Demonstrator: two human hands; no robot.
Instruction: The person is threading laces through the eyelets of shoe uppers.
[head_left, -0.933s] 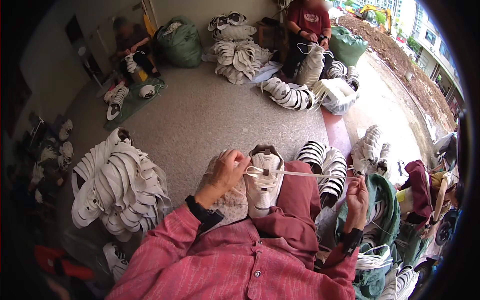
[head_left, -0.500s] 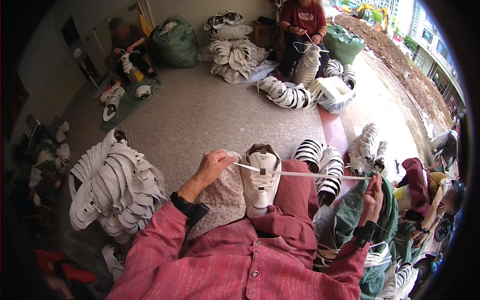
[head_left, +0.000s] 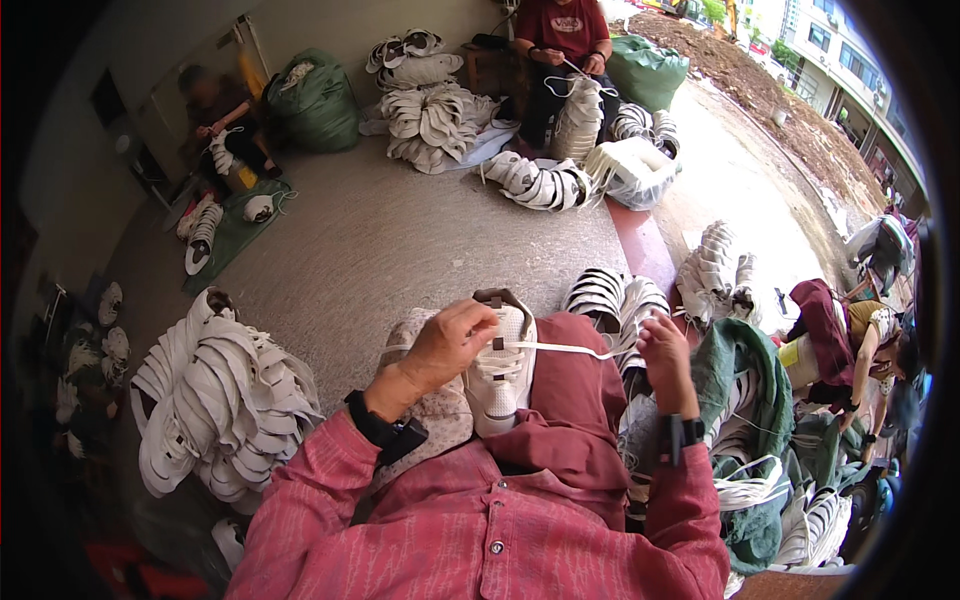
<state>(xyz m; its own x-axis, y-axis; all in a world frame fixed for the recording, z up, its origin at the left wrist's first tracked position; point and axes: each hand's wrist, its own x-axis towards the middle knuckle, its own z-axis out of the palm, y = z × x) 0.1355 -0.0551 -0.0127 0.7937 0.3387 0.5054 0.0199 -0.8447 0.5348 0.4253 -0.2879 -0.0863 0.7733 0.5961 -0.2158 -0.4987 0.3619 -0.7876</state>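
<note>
A white shoe upper [head_left: 500, 378] with a dark collar and a small dark tag rests across my thighs, toe toward me. A flat white shoelace [head_left: 565, 348] runs from its upper part to the right and sags slightly. At its far end my right hand [head_left: 668, 362] is raised with the fingers closed on the lace, a little blurred. Over the left edge of the upper is my left hand [head_left: 455, 345], its fingers curled together; whatever they hold is hidden.
A big heap of white shoe uppers [head_left: 225, 405] stands at my left. Stacked uppers [head_left: 605, 297], a green sack [head_left: 745, 375] and a bundle of white laces [head_left: 748, 487] lie at my right. Other people work farther off, one with an upper stack [head_left: 578, 120].
My right hand has moved left and up, so the stretched lace now hangs slack. My left hand has come right, closer over the upper. The whole view has shifted slightly.
</note>
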